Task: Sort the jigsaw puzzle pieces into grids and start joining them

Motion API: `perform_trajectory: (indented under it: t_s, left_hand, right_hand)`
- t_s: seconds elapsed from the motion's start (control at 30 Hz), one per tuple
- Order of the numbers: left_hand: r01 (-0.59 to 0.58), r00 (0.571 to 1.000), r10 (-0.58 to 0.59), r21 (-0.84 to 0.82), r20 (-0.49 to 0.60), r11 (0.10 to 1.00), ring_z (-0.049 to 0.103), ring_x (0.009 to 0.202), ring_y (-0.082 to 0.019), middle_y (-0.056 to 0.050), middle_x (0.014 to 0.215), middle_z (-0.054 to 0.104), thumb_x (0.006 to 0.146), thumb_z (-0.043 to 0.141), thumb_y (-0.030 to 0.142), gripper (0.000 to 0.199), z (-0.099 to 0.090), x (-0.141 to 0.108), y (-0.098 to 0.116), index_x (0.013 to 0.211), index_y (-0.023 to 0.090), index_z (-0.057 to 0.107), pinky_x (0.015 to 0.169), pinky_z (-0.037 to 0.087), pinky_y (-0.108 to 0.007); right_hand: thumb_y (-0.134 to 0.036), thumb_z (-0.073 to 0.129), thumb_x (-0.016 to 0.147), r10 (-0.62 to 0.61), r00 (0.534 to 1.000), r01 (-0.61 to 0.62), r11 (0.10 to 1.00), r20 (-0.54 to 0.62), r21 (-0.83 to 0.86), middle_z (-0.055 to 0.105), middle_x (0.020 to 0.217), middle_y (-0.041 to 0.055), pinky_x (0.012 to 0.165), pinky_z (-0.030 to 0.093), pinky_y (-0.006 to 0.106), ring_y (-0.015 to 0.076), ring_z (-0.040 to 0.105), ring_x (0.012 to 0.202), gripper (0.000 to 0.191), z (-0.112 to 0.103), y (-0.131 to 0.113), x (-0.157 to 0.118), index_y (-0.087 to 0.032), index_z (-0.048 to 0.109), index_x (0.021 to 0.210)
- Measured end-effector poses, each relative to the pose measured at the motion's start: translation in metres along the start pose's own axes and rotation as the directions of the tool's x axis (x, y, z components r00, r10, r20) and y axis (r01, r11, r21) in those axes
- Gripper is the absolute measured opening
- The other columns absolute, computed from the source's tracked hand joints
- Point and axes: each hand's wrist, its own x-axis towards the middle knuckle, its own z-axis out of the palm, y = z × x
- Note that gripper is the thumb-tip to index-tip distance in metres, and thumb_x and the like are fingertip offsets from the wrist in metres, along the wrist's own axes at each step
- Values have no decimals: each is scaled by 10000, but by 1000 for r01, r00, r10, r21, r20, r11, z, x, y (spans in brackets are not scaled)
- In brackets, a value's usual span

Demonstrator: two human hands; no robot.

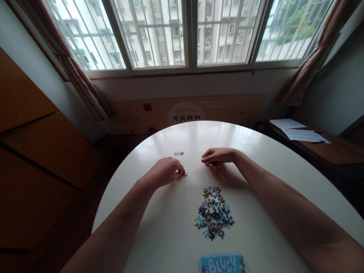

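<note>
And here we are at the round white worktop, with the pile of puzzle pieces as our landmark, colours jumbled and pieces overlapping. Look beyond the pile and to its left: the left hand is down low, its grip clamped by the fingertips on a single puzzle piece, right at the surface! Over to the right hand, just beyond the pile: fingers curled, tips close together, but whether that grip pinches anything, we cannot tell. Farther beyond the pile, again to its left, we spot a pair of pieces side by side; too small for us to say if they interlock. On the near side of the pile, we have a blue cover reading BLUEY, partly out of view. Well beyond the pile, we find the barred windows, bright with daylight.
</note>
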Motion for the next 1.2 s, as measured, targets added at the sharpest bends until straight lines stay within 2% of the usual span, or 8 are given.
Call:
perform_trajectory:
  t_s: [0.1, 0.23, 0.4, 0.5, 0.63, 0.83, 1.03, 1.2]
  left_hand:
    - [226, 973, -220, 90, -71, 970, 684, 912, -215, 2, 962, 772, 828, 633, 188, 208, -1, 0, -15, 900, 279, 806, 737, 486, -283]
    - [442, 889, -417, 121, -191, 889, 681, 975, -247, -28, 1045, 761, 880, 612, 286, 204, 2, 2, -38, 939, 265, 806, 760, 509, -301]
    - [489, 849, -448, 97, -281, 867, 676, 1016, -235, -10, 1169, 728, 937, 550, 319, 270, 12, 7, -52, 1065, 281, 785, 796, 532, -293]
    - [515, 831, -468, 100, -300, 851, 674, 1041, -242, -5, 1197, 721, 947, 543, 317, 281, 15, 9, -55, 1105, 282, 772, 821, 541, -304]
    - [582, 782, -516, 114, -350, 805, 669, 1070, -260, -20, 1198, 727, 929, 550, 247, 314, 17, 9, -53, 1169, 273, 751, 892, 538, -338]
    - [484, 857, -425, 172, -292, 858, 629, 1108, -256, -2, 1187, 733, 952, 471, 201, 356, 20, 12, -41, 1145, 279, 760, 828, 560, -329]
    - [411, 901, -365, 190, -233, 892, 608, 1151, -258, 12, 1287, 688, 873, 447, 61, 486, 22, 11, -42, 1210, 277, 723, 855, 548, -338]
    - [394, 907, -351, 174, -233, 902, 605, 1164, -255, 19, 1293, 684, 863, 439, 39, 522, 22, 10, -43, 1237, 286, 707, 867, 534, -335]
  right_hand:
    - [-609, 733, 807, -12, 1000, 12, 1000, -3, 27, 572, 640, -9, 451, 435, 161, 91, 594, 519, 520, -1, 1, 1, -122, 552, 796]
    - [-598, 744, 800, -25, 1000, 25, 999, -2, 45, 564, 642, -12, 455, 449, 170, 90, 586, 516, 512, -1, 2, 1, -125, 549, 784]
    - [-592, 755, 792, -29, 1000, 29, 998, -7, 50, 559, 639, -10, 448, 441, 170, 94, 584, 523, 510, 0, 1, 1, -127, 547, 779]
    - [-584, 757, 792, -23, 1000, 24, 999, -13, 48, 557, 636, -9, 440, 431, 171, 97, 578, 521, 502, 0, 1, 2, -128, 548, 778]
    - [-561, 768, 788, -19, 1000, 20, 999, -23, 46, 569, 649, -6, 452, 435, 167, 103, 594, 551, 478, -1, 2, 2, -129, 565, 812]
    - [-546, 768, 790, -3, 1000, 4, 999, -17, 39, 591, 668, 4, 480, 462, 174, 110, 614, 570, 462, -2, 4, 4, -127, 581, 839]
    - [-523, 760, 799, -7, 1000, 7, 999, -7, 45, 597, 679, 10, 474, 466, 173, 118, 622, 588, 435, -3, 5, 4, -130, 578, 836]
    - [-508, 752, 806, -10, 1000, 10, 999, -1, 49, 595, 673, 8, 472, 467, 172, 117, 619, 582, 417, -4, 5, 4, -133, 572, 833]
